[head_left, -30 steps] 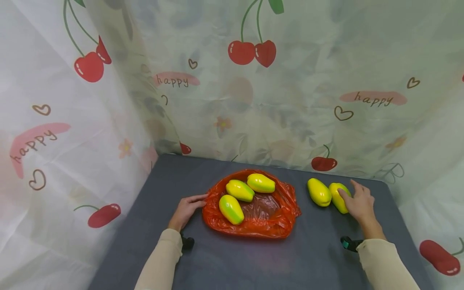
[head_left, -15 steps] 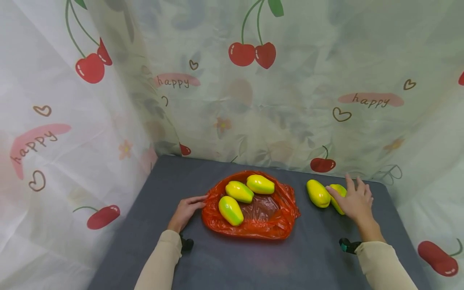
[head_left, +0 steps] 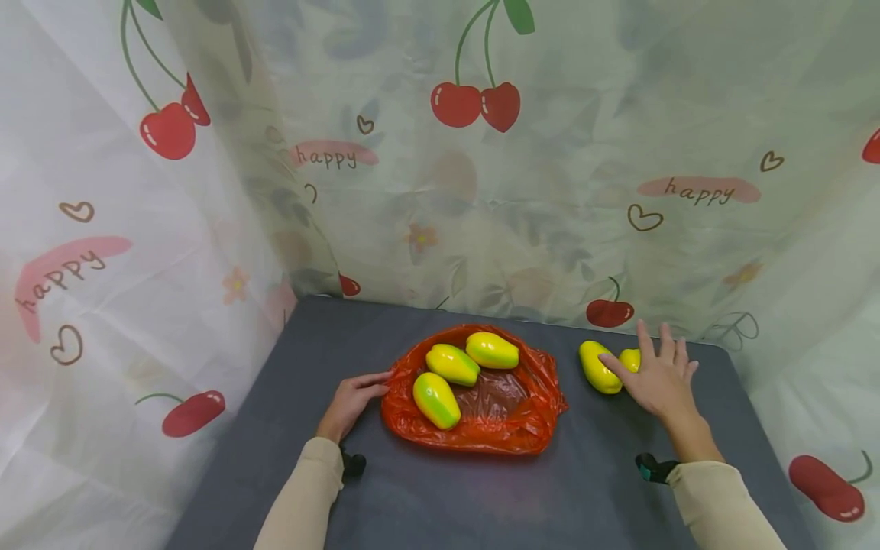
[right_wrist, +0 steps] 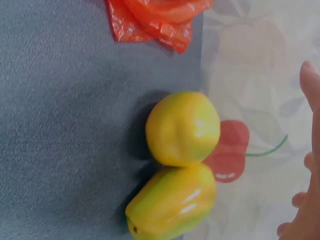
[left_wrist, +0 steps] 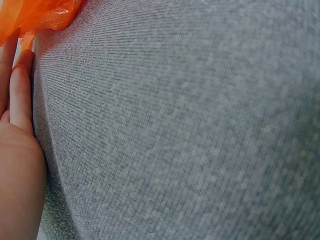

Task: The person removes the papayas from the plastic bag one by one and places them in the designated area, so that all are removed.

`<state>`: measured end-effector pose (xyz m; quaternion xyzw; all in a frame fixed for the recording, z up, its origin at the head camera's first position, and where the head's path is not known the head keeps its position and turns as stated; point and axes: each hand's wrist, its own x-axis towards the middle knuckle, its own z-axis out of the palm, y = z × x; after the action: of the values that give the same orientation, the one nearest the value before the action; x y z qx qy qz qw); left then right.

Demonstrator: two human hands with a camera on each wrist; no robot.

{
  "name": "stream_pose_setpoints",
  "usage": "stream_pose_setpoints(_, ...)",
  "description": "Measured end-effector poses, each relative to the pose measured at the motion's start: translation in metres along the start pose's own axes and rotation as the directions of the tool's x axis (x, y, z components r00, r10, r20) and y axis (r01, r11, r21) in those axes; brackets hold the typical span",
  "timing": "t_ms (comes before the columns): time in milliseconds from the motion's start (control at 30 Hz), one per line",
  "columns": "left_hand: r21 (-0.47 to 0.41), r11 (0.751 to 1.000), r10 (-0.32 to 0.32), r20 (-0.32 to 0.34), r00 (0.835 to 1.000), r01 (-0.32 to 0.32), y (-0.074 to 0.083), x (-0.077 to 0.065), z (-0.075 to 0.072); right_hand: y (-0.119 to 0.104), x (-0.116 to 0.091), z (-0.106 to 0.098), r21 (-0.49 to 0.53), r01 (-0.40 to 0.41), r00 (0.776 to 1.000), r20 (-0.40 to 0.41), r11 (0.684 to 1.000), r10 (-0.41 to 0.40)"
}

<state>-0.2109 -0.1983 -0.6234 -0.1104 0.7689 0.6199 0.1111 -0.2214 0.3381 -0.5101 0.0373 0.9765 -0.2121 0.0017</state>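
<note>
A red plastic bag point(head_left: 474, 441) lies wide-mouthed on the table, with papayas point(head_left: 437, 401) in yellow and green in its left and back parts. At the bag's left rim, my left hand point(head_left: 349, 405) pinches the plastic between fingertips and thumb; the left wrist view catches the orange-red film point(left_wrist: 42, 15) at those fingertips. Over to the right, my right hand point(head_left: 663, 386) has its fingers spread and holds nothing. It overlaps one yellow papaya point(head_left: 629, 359) in the head view, hiding most of it. A second papaya point(head_left: 600, 368) lies just left of that one.
The dark grey table point(head_left: 440, 504) reaches back to a printed curtain point(head_left: 550, 191) with cherries and "happy" on it. Curtain also hangs along the left and right sides. A dark wrist camera point(head_left: 653, 467) sits on my right wrist.
My right hand has moved left and spread its fingers, covering more of the right papaya. My left hand stays at the bag's rim; the bag and papayas have not moved.
</note>
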Motion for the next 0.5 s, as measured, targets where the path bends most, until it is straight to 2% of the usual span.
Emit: stream_pose_setpoints(500,0.012,1.0,0.004,0.003,1.0,-0.004,0.001,-0.003,0.0,-0.036,-0.004,0.007,-0.034,0.107,0.994,-0.014,0.994,-0.108)
